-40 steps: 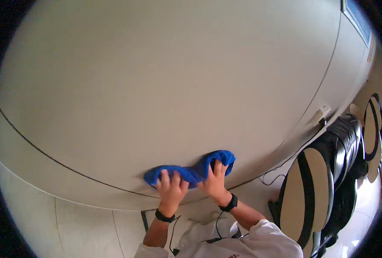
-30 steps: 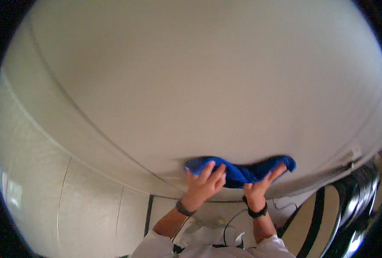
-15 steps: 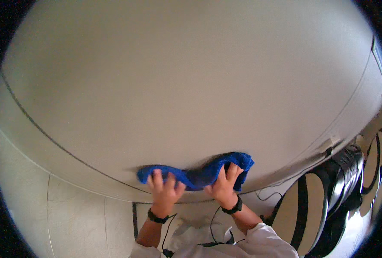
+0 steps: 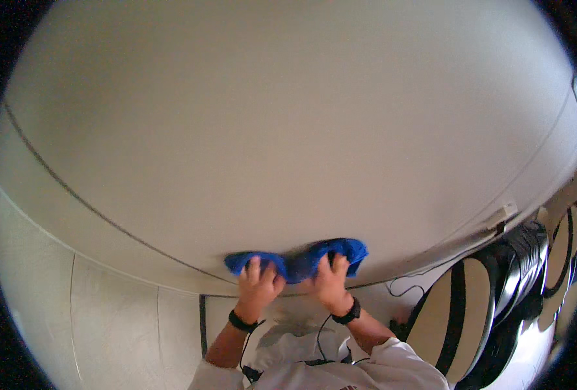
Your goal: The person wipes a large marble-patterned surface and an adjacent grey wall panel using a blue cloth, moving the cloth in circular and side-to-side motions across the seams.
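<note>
A crumpled blue cloth (image 4: 293, 268) lies bunched against a broad beige wall (image 4: 288, 143), just above the dark line along its lower part. My left hand (image 4: 260, 287) grips the cloth's left end, fingers curled into it. At the other end, my right hand (image 4: 329, 283) has its fingers pushed into the folds and holds them. The cloth sags between the two hands, and both hands are slightly blurred. Black bands circle both wrists.
Stacked chairs (image 4: 477, 312) with beige backs and shiny frames stand at the right. A small white box (image 4: 501, 214) sits low on the wall, and a thin black cable (image 4: 408, 292) loops near the chairs. Pale floor tiles (image 4: 116, 325) spread at the left.
My hands have drawn closer together, and the cloth between them is more bunched. The left end moved right, while the right end shifted a little left.
</note>
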{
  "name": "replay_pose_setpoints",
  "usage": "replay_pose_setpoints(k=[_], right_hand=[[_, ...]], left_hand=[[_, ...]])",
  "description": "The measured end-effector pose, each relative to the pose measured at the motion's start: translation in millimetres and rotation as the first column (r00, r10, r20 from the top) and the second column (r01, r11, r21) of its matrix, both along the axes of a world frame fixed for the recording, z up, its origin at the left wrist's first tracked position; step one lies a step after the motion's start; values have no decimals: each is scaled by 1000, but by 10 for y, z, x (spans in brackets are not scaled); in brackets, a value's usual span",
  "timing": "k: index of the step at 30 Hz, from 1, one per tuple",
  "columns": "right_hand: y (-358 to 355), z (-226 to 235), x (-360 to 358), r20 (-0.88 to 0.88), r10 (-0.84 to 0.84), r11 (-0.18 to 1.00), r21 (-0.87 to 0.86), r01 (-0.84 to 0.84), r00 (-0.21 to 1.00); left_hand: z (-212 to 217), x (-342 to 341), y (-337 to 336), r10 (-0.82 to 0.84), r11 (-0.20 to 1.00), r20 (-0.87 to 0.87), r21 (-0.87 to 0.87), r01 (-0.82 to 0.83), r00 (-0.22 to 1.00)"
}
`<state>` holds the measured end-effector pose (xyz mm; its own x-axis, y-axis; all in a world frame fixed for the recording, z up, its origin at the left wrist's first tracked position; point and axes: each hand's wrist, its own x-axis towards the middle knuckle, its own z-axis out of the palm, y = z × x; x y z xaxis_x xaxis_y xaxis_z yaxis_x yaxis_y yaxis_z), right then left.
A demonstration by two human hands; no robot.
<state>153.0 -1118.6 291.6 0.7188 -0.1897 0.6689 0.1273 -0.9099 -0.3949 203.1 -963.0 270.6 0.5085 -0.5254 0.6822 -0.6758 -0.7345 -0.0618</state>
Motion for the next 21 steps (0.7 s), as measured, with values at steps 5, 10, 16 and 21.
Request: replay_pose_setpoints(k=[5,10,16,21], right_hand=[[-94,219,-4,228,-88,995,61,76,970],[216,-340,62,273,-54,998,-17,61,961],[1132,-725,390,95,35,995,-91,-27,995],[1877,20,597,54,35,999,-42,-33,998]], left_hand=[[560,83,67,-68,984,199,-146,99,978],[79,152,530,-32,989,131,-141,51,991],[-94,306,1021,-112,992,44,59,110,993],[312,498,1757,26,990,33,-139,-21,999]])
